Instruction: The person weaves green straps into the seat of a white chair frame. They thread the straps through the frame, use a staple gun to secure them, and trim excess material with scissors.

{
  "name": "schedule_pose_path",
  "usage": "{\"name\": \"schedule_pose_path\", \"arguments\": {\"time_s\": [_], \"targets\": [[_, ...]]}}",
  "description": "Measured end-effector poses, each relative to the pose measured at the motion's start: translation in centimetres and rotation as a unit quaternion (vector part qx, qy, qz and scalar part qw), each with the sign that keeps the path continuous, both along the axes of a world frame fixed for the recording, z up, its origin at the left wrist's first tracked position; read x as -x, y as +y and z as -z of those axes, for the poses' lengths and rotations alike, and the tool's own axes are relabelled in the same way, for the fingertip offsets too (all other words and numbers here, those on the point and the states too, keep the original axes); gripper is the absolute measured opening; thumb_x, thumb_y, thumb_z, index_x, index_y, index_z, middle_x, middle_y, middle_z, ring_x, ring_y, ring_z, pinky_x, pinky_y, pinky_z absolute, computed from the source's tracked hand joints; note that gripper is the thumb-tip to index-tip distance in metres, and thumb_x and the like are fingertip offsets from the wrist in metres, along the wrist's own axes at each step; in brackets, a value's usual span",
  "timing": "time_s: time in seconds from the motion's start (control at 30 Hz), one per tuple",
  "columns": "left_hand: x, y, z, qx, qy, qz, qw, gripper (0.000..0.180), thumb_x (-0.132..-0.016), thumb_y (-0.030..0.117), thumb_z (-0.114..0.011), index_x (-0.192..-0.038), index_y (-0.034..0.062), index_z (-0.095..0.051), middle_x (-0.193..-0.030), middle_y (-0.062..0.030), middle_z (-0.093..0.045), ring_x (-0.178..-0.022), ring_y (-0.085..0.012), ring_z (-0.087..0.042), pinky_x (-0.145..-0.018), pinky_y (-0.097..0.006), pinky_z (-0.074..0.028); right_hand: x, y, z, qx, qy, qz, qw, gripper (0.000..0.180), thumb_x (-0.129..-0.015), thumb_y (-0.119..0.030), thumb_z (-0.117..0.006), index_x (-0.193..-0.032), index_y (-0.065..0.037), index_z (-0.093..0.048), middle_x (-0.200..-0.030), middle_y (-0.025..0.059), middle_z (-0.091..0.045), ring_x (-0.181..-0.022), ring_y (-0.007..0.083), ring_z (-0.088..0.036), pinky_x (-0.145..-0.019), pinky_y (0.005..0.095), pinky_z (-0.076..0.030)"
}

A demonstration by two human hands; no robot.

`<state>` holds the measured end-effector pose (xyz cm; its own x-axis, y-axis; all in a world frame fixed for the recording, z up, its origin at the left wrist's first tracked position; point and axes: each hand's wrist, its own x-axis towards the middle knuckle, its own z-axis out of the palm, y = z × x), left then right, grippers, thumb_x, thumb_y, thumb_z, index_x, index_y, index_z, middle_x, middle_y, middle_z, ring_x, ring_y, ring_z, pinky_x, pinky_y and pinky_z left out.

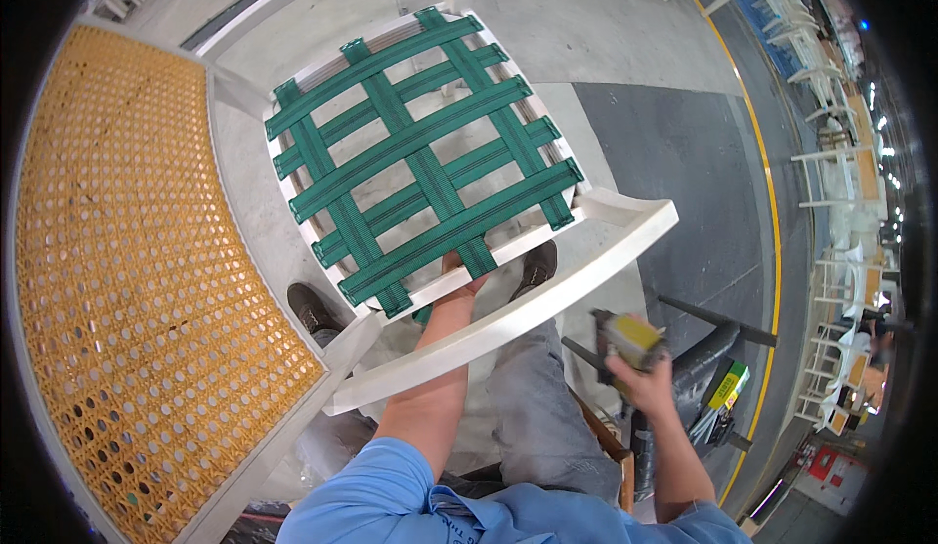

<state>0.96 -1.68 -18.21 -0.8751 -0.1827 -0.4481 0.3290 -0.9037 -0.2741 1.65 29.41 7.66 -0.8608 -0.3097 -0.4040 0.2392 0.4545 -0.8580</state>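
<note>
A white armchair frame [547, 300] stands tilted before me, its seat crossed by woven green webbing straps [410, 144]. My left arm passes under the curved armrest. My left hand [467, 278] is at the near seat rail beside a strap end, its fingers mostly hidden behind the webbing and rail. A bit of green webbing [422, 315] hangs below that rail. To the right, clear of the chair, my right hand [645, 384] is closed around a blocky dark staple gun [630, 341] with a yellow side, somewhat blurred.
The chair's woven cane back [127, 271] fills the left side. Beside my right forearm is a black padded support with dark bars [718, 334], carrying a green-and-yellow box [725, 388]. Several white chair frames [831, 178] line the far right, beyond a yellow floor line [772, 222].
</note>
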Motion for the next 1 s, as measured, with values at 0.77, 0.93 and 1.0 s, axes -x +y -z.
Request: {"name": "schedule_pose_path", "arguments": {"time_s": [0.77, 0.93, 1.0], "targets": [[-0.5, 1.2, 3.5, -0.044, -0.044, -0.013, 0.998, 0.015, -0.098, 0.024, -0.070, -0.100, 0.0096, -0.070, -0.091, -0.0093, -0.075, -0.080, -0.0221, -0.073, -0.072, -0.037, -0.064, 0.3, -15.1, 5.7, -0.009, 0.075, -0.186, 0.980, 0.075, -0.087, 0.002, -0.077, -0.153, -0.001, -0.042, -0.142, 0.0139, -0.055, -0.129, 0.0221, -0.056, -0.109, 0.0371, -0.048], [-1.2, 1.2, 4.7, -0.035, -0.137, 0.006, 0.990, 0.014, -0.098, 0.024, -0.069, -0.099, 0.0095, -0.070, -0.091, -0.0089, -0.075, -0.078, -0.0208, -0.073, -0.070, -0.036, -0.063, 0.4, -16.1, 4.9, 0.012, 0.068, -0.183, 0.981, 0.073, -0.087, 0.002, -0.077, -0.152, -0.002, -0.042, -0.137, 0.0123, -0.056, -0.124, 0.0212, -0.058, -0.104, 0.0348, -0.051], [-1.0, 1.5, 4.4, -0.029, -0.136, 0.010, 0.990, 0.014, -0.098, 0.025, -0.069, -0.099, 0.0109, -0.070, -0.091, -0.0080, -0.075, -0.077, -0.0193, -0.073, -0.068, -0.035, -0.063, 0.5, -16.2, 4.9, 0.008, 0.054, -0.184, 0.981, 0.073, -0.087, 0.002, -0.077, -0.151, -0.003, -0.042, -0.136, 0.0120, -0.057, -0.123, 0.0209, -0.059, -0.102, 0.0341, -0.051]]}}
